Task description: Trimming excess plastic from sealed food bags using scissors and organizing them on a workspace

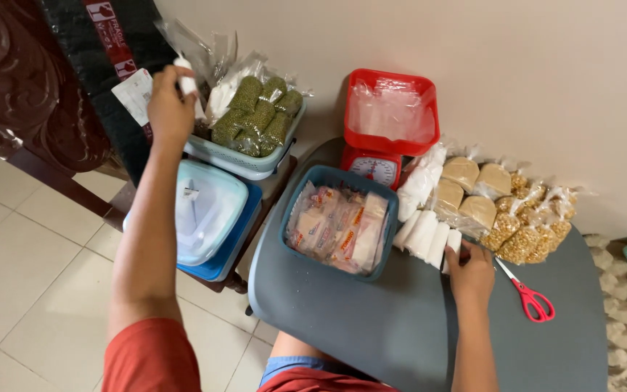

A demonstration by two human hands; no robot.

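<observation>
A grey table (371, 319) carries a blue basket (340, 221) left of the right hand's fingers (466, 255), white rolls (424, 234) touching them, red scissors (527, 294) just right, bagged goods (506, 210) beyond, and a red scale (390, 127) farther back.

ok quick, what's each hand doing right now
Left hand: closed on a small white packet.
Right hand: touching the end white packet in the row; grip cannot be told.

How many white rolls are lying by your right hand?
4 white rolls lie side by side on the grey table, the right hand touching the rightmost; more may be hidden under the bags behind.
</observation>
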